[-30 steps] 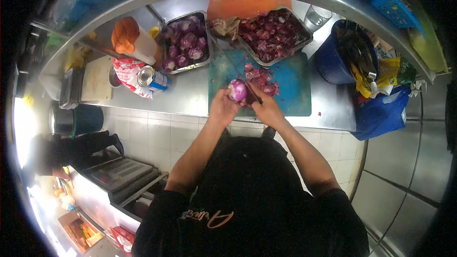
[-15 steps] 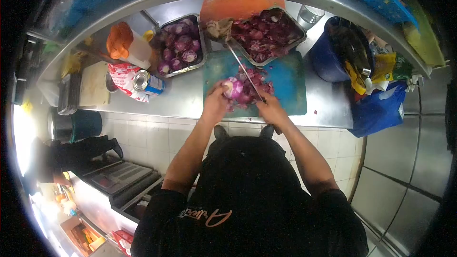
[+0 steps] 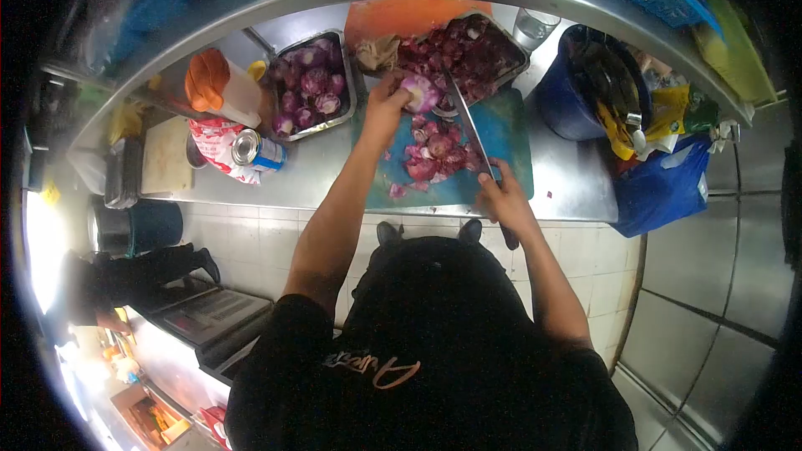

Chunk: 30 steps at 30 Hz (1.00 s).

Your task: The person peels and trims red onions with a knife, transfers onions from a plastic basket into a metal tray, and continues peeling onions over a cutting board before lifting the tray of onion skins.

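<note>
My left hand [image 3: 389, 97] grips a peeled purple onion [image 3: 419, 94] above the far edge of the blue-green cutting board [image 3: 510, 129], close to the tray of onion skins [image 3: 480, 58]. In my right hand [image 3: 505, 197] is a long knife [image 3: 468, 124]; its blade points away from me, its tip near the skins tray, and its handle sticks out past the table's front edge. A pile of onion peel and scraps [image 3: 436, 150] lies on the board between my hands. Left of the board, a metal tray holds several purple onions [image 3: 314, 82].
At the left stand an orange-topped container [image 3: 242, 96], a can [image 3: 248, 148] and a pale board [image 3: 167, 150]. A crumpled cloth [image 3: 378, 52] lies between the trays. On the right are a dark blue bucket [image 3: 561, 104] and a blue bag [image 3: 668, 188]. Another person's leg [image 3: 167, 260] shows at far left.
My left hand has moved away from me with the onion, toward the skins tray. My right hand has shifted right and nearer the front edge with the knife. More scraps on the board are visible.
</note>
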Each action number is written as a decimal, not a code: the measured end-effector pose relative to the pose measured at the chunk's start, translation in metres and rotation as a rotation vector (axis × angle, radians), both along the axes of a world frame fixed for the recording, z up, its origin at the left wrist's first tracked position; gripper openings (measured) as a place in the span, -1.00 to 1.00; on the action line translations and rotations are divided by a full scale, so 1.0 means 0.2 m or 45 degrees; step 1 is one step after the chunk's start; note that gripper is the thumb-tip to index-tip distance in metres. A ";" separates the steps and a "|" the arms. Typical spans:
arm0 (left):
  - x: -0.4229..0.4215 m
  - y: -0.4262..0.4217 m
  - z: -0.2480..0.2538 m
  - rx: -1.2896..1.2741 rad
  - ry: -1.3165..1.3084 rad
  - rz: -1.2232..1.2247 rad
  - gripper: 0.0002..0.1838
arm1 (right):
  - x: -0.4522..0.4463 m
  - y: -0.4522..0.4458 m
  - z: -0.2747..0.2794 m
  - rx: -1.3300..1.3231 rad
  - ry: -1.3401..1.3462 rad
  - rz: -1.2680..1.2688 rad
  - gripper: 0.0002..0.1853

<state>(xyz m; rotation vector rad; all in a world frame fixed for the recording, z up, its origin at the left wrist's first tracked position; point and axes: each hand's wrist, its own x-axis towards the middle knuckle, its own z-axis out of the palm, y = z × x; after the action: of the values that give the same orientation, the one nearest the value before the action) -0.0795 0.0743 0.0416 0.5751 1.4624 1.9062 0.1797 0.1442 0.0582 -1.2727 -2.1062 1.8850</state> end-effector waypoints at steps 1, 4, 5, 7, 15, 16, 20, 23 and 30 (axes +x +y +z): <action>0.00 -0.01 -0.04 0.046 0.016 -0.037 -0.56 | 0.01 -0.01 0.01 -0.016 -0.017 -0.047 -0.43; 0.05 -0.05 -0.05 0.036 0.137 -0.141 -0.55 | 0.00 -0.03 0.02 -0.008 0.118 -0.102 -0.42; 0.08 -0.07 -0.04 0.008 0.189 -0.172 -0.55 | -0.01 -0.03 0.03 -0.015 0.133 -0.069 -0.40; 0.15 -0.11 0.00 -0.060 0.342 -0.173 -0.53 | -0.07 -0.01 0.05 -0.030 0.161 -0.001 -0.36; 0.30 -0.26 0.07 -0.284 1.316 -0.223 -0.42 | -0.33 -0.01 0.08 0.382 0.296 -0.057 -0.20; 0.30 -0.29 0.08 -0.312 1.281 -0.249 -0.44 | -0.34 0.00 0.03 0.401 0.336 -0.047 -0.21; 0.30 -0.35 0.09 -0.317 1.168 -0.300 -0.47 | -0.36 -0.03 0.03 0.144 0.381 -0.016 -0.25; 0.29 -0.39 0.06 -0.338 1.152 -0.265 -0.47 | -0.36 -0.07 0.05 0.030 0.431 0.004 -0.26; 0.24 -0.44 0.07 -0.347 1.034 -0.316 -0.47 | -0.36 -0.05 -0.06 0.376 0.320 0.154 -0.23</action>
<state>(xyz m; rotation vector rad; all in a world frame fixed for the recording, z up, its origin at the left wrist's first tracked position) -0.0311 -0.0141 0.0551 1.4251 1.9724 1.2832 0.1070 0.1336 0.0472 -0.8205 -2.2576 1.5941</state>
